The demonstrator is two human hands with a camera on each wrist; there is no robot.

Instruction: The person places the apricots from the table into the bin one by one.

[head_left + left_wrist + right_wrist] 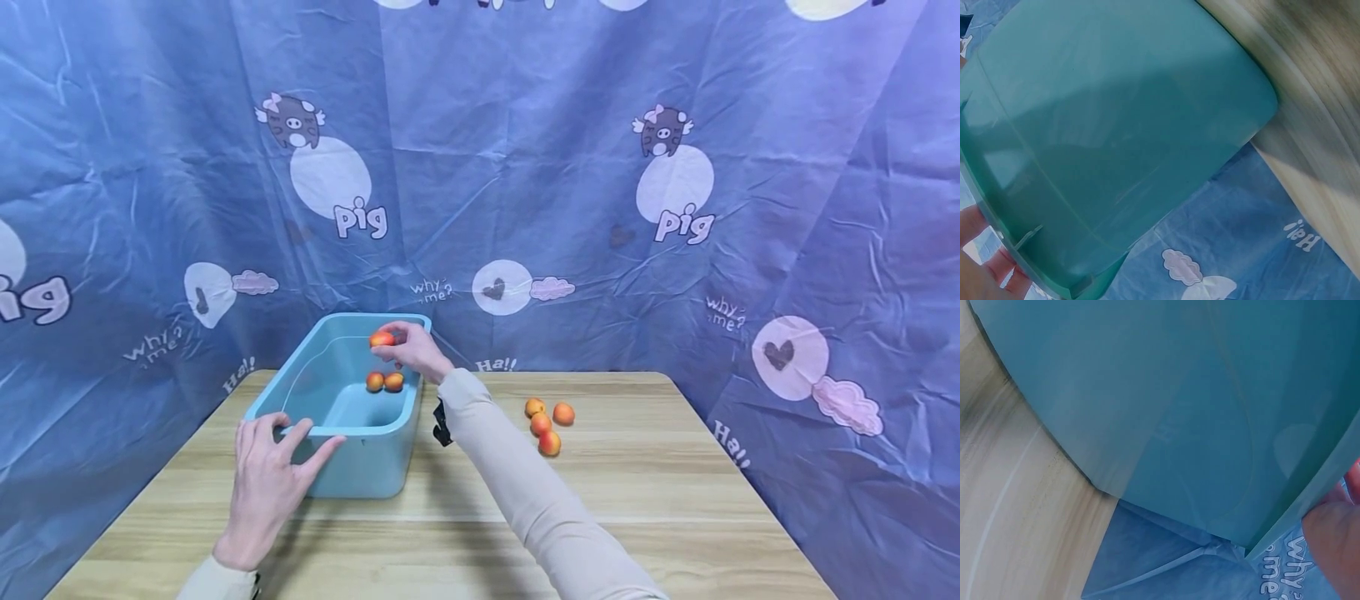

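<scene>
A light blue plastic bin (pixel 367 467) stands on the left part of the table. My left hand (pixel 270 467) grips its near left corner, the fingers hooked over the rim; in the left wrist view those fingers (pixel 975 225) lie at the edge of the bin's wall (pixel 1122 125). Above the bin's inside, near the far right side, my right hand (pixel 420 350) pinches an orange-red apricot (pixel 382 339) between thumb and fingers. Below it inside the bin lie two more apricots (pixel 375 382). The right wrist view shows mostly the bin's outer wall (pixel 1147 394), with part of the right hand (pixel 1335 544) past the rim.
Several apricots (pixel 550 442) lie in a loose group on the wooden table (pixel 637 517), right of the bin. A blue patterned cloth (pixel 585 208) hangs behind the table and along both its sides. My right forearm (pixel 525 492) crosses between bin and loose apricots.
</scene>
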